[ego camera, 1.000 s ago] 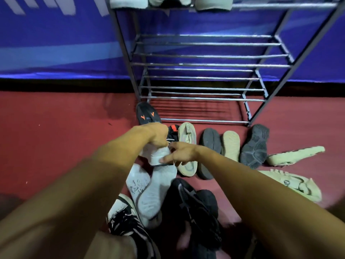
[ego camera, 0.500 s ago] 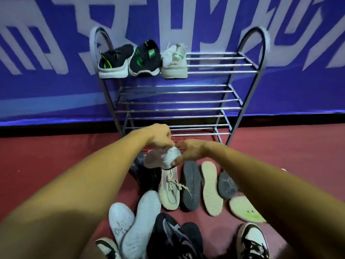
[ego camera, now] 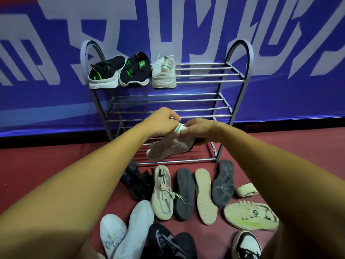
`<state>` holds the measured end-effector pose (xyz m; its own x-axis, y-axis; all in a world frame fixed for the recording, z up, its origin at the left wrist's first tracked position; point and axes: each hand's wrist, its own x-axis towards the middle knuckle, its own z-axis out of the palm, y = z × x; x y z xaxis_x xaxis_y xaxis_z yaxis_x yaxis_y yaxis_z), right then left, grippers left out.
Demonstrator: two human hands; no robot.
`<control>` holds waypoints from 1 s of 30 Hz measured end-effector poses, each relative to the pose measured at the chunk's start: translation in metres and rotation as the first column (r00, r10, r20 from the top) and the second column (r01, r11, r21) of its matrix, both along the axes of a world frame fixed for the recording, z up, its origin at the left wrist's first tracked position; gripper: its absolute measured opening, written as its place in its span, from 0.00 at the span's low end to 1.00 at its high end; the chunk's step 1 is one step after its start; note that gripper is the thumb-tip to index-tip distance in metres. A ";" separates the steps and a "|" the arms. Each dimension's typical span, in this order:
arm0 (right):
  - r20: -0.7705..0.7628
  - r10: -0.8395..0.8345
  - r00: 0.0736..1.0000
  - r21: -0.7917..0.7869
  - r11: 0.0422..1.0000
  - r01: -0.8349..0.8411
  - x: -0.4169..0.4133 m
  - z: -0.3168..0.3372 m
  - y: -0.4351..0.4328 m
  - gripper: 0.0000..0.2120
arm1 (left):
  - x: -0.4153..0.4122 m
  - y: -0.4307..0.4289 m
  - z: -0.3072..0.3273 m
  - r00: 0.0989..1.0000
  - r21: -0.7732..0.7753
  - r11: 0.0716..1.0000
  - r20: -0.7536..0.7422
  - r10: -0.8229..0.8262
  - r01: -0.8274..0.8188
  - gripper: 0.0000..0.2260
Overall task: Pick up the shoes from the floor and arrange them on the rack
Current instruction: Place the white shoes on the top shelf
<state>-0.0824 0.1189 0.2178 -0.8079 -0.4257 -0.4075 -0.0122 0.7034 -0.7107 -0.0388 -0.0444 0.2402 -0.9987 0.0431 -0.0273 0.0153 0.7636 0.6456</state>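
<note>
Your left hand (ego camera: 164, 118) and right hand (ego camera: 197, 129) meet, both gripping the heel end of the cream shoe (ego camera: 168, 146), which hangs toe down-left before the lower bars of the rack (ego camera: 209, 81); its mate (ego camera: 164, 73) sits on the top shelf directly above, bare rails just right, nearer your right hand

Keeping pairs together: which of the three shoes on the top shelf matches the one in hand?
The cream sneaker, rightmost: same pale knit and green-striped tab as the held shoe. The left sneaker and middle sneaker are black with green.
</note>
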 end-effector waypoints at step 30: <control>0.189 -0.462 0.866 -0.830 0.396 0.393 -0.029 0.047 0.027 0.15 | -0.018 -0.033 -0.028 0.989 0.077 0.996 0.145 0.026 -0.037 0.05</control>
<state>-0.1112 0.1462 0.2645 -0.9929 -0.1182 -0.0133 0.0461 -0.2797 -0.9590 -0.0565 -0.0772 0.2120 -0.9856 0.0196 -0.1682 -0.1050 0.7085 0.6979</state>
